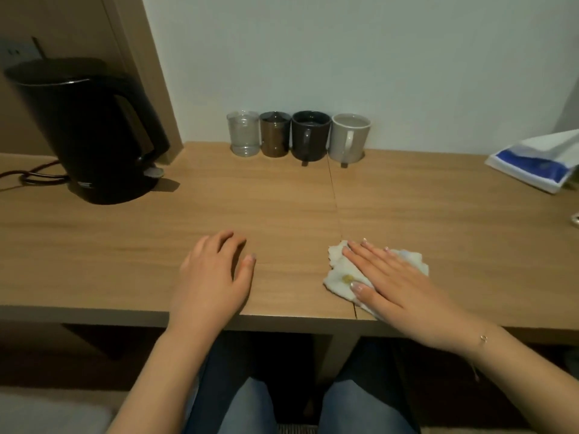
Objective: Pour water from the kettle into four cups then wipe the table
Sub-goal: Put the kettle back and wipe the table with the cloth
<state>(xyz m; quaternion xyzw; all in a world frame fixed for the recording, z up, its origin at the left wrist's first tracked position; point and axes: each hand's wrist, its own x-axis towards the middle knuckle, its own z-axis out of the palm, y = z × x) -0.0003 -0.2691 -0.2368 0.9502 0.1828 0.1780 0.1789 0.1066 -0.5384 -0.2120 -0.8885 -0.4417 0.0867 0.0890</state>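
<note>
A black plastic electric kettle (pixel 84 130) stands at the far left of the wooden table (pixel 250 202). Four cups in a row (pixel 297 136) line the wall behind centre. A crumpled white cloth (pixel 341 274) lies under the right hand (pixel 398 277) near the front edge, the left hand (pixel 213 274) beside it.

Sat in dim, even light. Backed onto a plain pale wall (pixel 344 57), bare and unmarked. Met at the left a tall brown wooden panel (pixel 150 73) rising from the tabletop (pixel 125 245), with a wall socket (pixel 12 51) further left on a darker brown surface. Spread wide in light wood-grain finish, split front to back by a thin seam (pixel 333 195) right of the middle. Rested on a matching wooden support (pixel 338 355) below the front edge, near the seam. Fell into deep shadow underneath. Showed a patch of pale floor (pixel 47 411) at the lower left corner.
</note>
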